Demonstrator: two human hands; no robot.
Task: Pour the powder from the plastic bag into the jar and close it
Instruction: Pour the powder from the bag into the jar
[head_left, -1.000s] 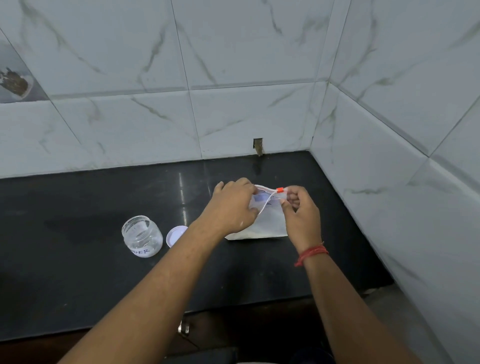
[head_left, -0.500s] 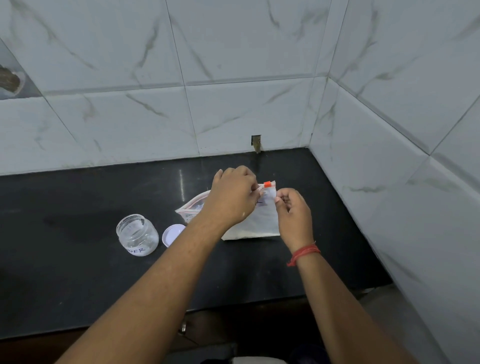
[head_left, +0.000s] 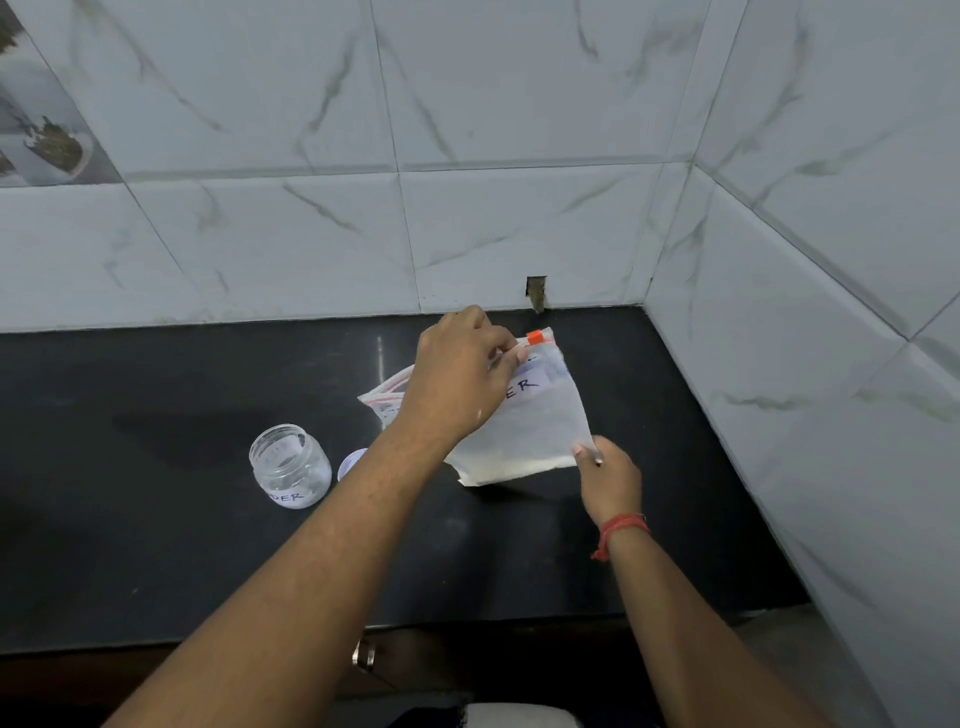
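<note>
**Both hands on the powder bag**

I see the left hand (head_left: 457, 379) curled over the top edge of the plastic bag (head_left: 540, 426), its fingers (head_left: 511, 356) pinching near the orange slider (head_left: 535, 338). My right hand (head_left: 608, 475) pinches the bag's lower right corner. White powder (head_left: 519, 465) sits along the bottom of the bag, which is held tilted just above the black counter (head_left: 156, 545). The open jar (head_left: 291, 467) stands to the left, its lid (head_left: 350, 462) just beside it.
</note>
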